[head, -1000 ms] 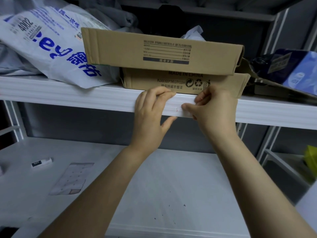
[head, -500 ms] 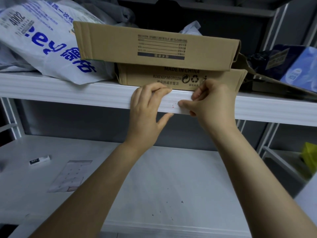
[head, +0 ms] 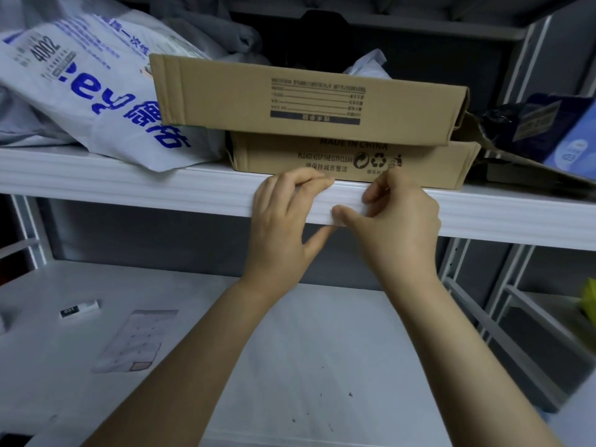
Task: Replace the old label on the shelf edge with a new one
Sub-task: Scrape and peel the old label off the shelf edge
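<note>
The white ribbed shelf edge (head: 129,188) runs across the middle of the view. My left hand (head: 283,227) lies against its front, fingers bent over the top lip and thumb under the bottom. Just to the right, my right hand (head: 396,221) pinches a small white label (head: 350,210) on the shelf front between thumb and curled fingers. Most of the label is hidden by my fingers. On the lower shelf (head: 322,333) at the left lie a label sheet (head: 135,340) and a small black-and-white label strip (head: 79,309).
Two flattened cardboard boxes (head: 306,101) sit stacked on the upper shelf right behind my hands. A white courier bag with blue print (head: 80,79) lies at the left, dark blue packages (head: 554,130) at the right. Grey shelf uprights (head: 467,285) stand at the right.
The view shifted slightly. My right thumb slid a little left along the shelf front over the label; the small red mark seen there earlier no longer shows. My left hand stays in place.
</note>
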